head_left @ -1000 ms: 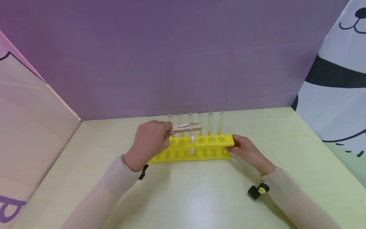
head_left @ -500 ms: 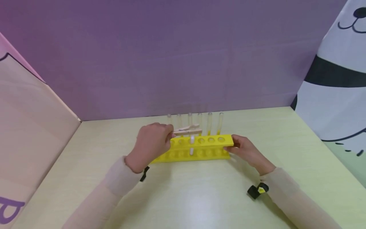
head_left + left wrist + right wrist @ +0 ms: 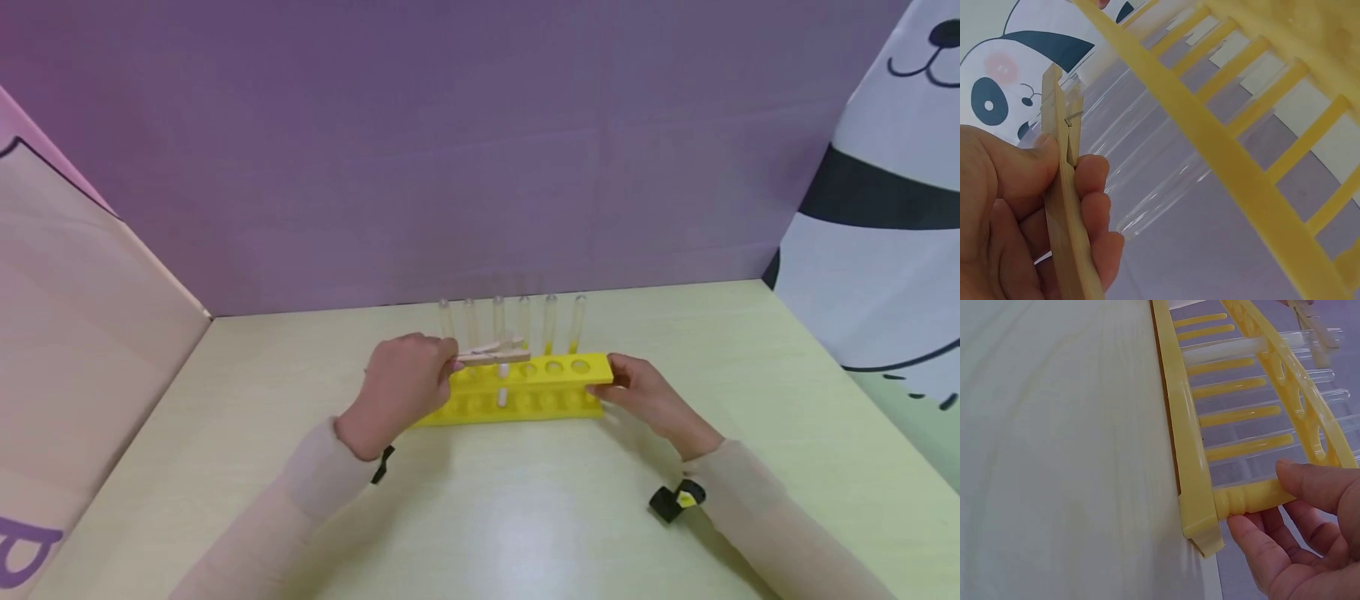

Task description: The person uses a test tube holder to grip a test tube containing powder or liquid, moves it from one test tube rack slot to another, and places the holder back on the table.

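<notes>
My left hand (image 3: pixel 405 383) grips a wooden test tube clamp (image 3: pixel 491 358), thumb on one side and curled fingers on the other in the left wrist view. The clamp lies level over the yellow test tube rack (image 3: pixel 551 410), at the top of a test tube with white contents (image 3: pixel 502 397). Whether its jaws are around that tube, I cannot tell. Thumb and fingers of my right hand (image 3: pixel 1310 531) hold the end post of the rack, which stands on the table. My left hand hides the rack's left end in the head view.
Several clear test tubes (image 3: pixel 577 321) stand upside down along the back of the rack, close behind the clamp. The pale wooden table (image 3: pixel 517 508) meets a purple backdrop (image 3: pixel 480 167). A panda-print panel (image 3: pixel 885 250) borders the right side.
My left hand has come down and slightly right with the clamp, which now overlaps the top of the white-filled tube. My right hand and the rack have hardly moved.
</notes>
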`<state>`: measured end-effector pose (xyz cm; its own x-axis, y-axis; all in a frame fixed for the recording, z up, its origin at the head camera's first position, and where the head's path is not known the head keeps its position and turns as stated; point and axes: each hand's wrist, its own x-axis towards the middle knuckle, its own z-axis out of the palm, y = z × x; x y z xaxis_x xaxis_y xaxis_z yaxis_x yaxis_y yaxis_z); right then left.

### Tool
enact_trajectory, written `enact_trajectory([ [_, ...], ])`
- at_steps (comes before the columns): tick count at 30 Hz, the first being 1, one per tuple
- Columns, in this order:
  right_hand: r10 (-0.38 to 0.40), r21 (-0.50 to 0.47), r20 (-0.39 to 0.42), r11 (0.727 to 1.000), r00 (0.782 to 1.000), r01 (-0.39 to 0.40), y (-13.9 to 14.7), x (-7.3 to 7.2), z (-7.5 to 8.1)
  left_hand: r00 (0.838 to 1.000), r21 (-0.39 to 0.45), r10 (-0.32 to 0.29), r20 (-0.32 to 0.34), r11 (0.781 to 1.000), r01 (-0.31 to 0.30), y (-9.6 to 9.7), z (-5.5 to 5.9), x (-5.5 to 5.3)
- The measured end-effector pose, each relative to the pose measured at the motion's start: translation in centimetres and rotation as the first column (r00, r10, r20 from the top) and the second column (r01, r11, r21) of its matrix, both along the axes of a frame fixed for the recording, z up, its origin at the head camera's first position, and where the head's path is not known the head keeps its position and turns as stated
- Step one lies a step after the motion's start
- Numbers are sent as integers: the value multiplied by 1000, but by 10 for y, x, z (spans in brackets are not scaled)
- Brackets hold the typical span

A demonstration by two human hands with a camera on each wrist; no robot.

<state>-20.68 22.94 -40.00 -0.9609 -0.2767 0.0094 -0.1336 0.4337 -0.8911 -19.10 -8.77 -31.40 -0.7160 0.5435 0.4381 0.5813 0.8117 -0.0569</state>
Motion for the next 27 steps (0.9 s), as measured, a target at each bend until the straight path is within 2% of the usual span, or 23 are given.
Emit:
enact_trajectory([
  [7, 2, 6, -1, 1000, 1000, -2, -1, 0, 0, 1000, -16, 2, 14, 1000, -2, -1, -5, 0],
  [15, 4, -4, 1, 1000, 1000, -4, -2, 0, 0, 998, -22, 18, 60, 1000, -17, -1, -12, -2],
  [27, 7, -7, 4, 1000, 1000, -7, -1, 0, -1, 997, -36, 42, 58, 999, -40, -3, -19, -1],
])
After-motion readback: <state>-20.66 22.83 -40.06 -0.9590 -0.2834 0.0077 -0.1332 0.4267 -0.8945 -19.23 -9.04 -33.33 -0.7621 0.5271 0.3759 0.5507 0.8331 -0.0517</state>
